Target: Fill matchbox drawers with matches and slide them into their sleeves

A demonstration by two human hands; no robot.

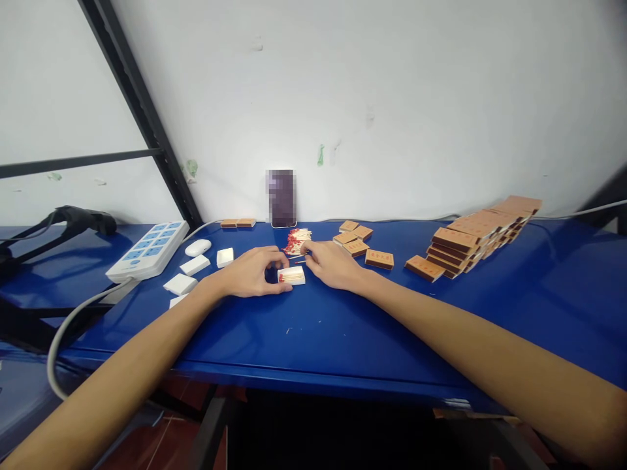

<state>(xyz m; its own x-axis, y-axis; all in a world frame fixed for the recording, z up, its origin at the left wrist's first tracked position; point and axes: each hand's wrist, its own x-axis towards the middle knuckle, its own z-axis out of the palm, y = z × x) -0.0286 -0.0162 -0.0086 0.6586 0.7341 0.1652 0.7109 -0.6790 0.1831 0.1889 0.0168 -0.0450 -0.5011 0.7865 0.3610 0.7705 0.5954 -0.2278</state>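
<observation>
My left hand is closed round a small white matchbox tray partly filled with red-tipped matches, holding it on the blue table. My right hand is just to its right, fingers pinched on a few matches at the edge of a loose pile of matches. The pile lies right behind the tray.
Several brown matchbox sleeves lie right of the pile, and a long stack of them runs to the far right. White empty trays, a white power strip with cable, and a dark phone against the wall stand left and behind.
</observation>
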